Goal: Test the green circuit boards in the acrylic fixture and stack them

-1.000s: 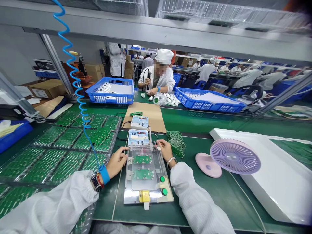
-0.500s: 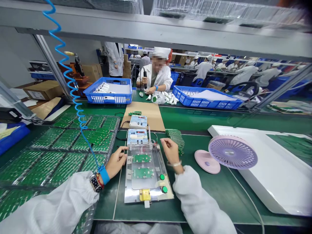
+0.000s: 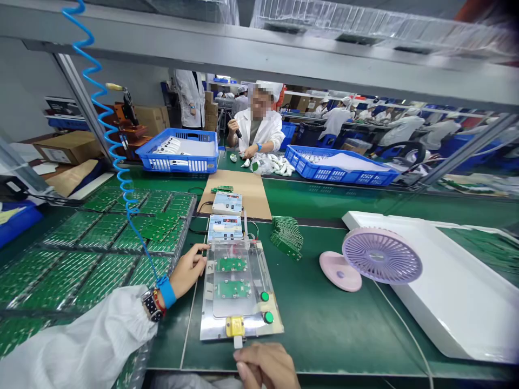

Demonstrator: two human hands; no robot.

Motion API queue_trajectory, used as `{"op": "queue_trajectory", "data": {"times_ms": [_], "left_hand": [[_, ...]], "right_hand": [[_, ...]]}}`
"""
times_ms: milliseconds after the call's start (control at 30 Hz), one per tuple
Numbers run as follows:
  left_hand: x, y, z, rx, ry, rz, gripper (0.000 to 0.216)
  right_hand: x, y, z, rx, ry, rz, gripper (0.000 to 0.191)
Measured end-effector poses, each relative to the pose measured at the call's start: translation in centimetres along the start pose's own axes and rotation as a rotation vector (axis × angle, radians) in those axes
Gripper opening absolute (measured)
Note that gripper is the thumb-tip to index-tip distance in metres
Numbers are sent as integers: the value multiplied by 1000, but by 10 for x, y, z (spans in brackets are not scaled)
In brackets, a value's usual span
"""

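Observation:
A test fixture [image 3: 267, 275] lies before me, two green circuit boards [image 3: 231, 265] under its clear plate. Against the fixture's upper left edge rests my left hand [image 3: 188, 270], forefinger stretched out and thumb apart, holding nothing visible. My right hand [image 3: 270, 364] is at the bottom of the view, fingers bent and thumb close to the forefinger. Its fingertips meet the lower end of a white tab [image 3: 238, 342] under the yellow block [image 3: 235, 326]; whether they grip it is hidden. Two green buttons [image 3: 268, 317] sit at the fixture's right. Behind it stand two meter boxes [image 3: 225, 227].
Trays of circuit boards [image 3: 101, 259] fill the left side. A fanned stack of boards [image 3: 287, 237] lies behind the fixture, to its right. A purple fan [image 3: 381, 255] stands beside a white tray [image 3: 458, 308]. A blue coiled cord [image 3: 121, 162] runs to my left wrist. A co-worker [image 3: 259, 129] sits opposite.
My right hand has come down from the fixture's upper right side to the white tab at its front. My left hand stays at the left edge. The co-worker's tool has tilted.

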State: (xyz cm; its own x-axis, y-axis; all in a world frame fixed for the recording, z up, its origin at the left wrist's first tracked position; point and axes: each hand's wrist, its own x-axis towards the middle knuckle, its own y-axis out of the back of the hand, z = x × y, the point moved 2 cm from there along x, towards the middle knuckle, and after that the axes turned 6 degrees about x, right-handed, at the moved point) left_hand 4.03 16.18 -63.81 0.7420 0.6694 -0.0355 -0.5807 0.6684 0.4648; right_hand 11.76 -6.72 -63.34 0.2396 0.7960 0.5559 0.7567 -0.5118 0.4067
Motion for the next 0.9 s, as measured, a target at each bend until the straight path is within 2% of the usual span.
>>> {"op": "queue_trajectory", "data": {"times_ms": [100,267,367,433,533,667,733,833,900], "left_hand": [[0,0,0,6,-13,6,38],[0,0,-1,20,-15,18,38],[1,0,-3,31,-16,23,38],[2,0,-4,34,-21,25,37],[2,0,-4,30,-27,19,36],[-1,0,0,41,-67,10,37],[-3,0,2,62,-102,9,42],[-7,-1,4,121,-148,-13,54],[-8,-1,5,172,-178,-30,61]], "right_hand": [[7,0,-6,-11,123,-34,11],[33,0,-34,224,215,3,27],[50,-7,-45,385,272,-20,41],[53,-16,-41,437,230,-12,42],[46,-29,-27,430,62,25,39],[30,-24,-25,565,100,-159,43],[26,-10,-26,444,38,-188,40],[25,14,-14,23,-206,-151,27],[24,25,0,-251,-285,-127,17]]}}
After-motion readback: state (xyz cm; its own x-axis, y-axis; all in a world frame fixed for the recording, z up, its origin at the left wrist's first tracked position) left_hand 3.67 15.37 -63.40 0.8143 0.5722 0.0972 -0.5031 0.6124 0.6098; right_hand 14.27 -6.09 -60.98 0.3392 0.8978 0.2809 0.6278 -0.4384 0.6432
